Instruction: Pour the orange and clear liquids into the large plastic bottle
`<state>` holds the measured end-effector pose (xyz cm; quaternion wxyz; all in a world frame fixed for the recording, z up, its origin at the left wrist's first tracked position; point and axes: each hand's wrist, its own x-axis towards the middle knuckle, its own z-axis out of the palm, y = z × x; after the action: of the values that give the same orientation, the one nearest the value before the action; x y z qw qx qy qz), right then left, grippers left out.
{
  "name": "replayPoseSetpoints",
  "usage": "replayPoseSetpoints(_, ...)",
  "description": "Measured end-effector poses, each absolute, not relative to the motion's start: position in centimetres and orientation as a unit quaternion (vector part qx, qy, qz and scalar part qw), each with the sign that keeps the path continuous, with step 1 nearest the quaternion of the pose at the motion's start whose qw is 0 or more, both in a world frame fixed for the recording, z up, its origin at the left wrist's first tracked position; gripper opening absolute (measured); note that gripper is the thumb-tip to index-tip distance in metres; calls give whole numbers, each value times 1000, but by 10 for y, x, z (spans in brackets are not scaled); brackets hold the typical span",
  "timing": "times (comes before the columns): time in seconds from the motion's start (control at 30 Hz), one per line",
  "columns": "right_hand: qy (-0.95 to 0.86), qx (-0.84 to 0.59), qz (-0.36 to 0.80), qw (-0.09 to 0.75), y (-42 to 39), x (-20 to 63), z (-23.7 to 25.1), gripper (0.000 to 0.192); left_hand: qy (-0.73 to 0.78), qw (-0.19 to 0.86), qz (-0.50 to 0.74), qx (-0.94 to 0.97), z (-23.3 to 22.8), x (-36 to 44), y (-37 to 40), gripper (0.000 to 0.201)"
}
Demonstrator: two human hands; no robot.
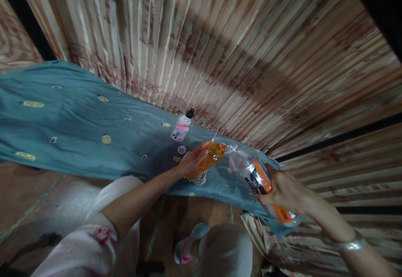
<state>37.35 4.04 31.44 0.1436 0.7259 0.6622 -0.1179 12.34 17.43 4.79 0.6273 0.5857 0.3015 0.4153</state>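
left hand (pixel 192 162) wrapped around a small orange bottle (pixel 210 159), tipped over on its side, mouth pointing right. right hand (pixel 284 191) gripping a bigger clear bottle (pixel 258 179) with an orange and black label, tilted hard, open neck aimed up-left at the orange one. mouths of the two almost meeting, just beside each other, above the right end of the teal cloth (pixel 78 122). hard to tell whether any liquid is passing between them.

just beyond the left hand, standing on the cloth: a small clear bottle with a black cap (pixel 182 125) and pink label, leaning a little. near it, a little round white cap (pixel 181 149) lying flat. under the orange bottle, something pale and crumpled (pixel 199 179), partly hidden by the hand. silver bangle (pixel 350 244) on the right wrist. striped wall (pixel 251 38) behind the cloth. down below, a grey shoe with pink trim (pixel 188 245) on the brown floor (pixel 31 201).
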Motion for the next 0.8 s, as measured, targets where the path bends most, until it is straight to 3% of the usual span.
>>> replayPoseSetpoints(0.17,662,726,-121,141,41,373,314,45,287,628,418,590,49,124,173,100)
replayPoseSetpoints(0.63,672,719,-131,123,40,375,316,44,289,623,422,592,49,122,173,111)
replayPoseSetpoints(0.8,662,727,-125,130,41,374,315,46,273,623,425,597,51,122,172,101)
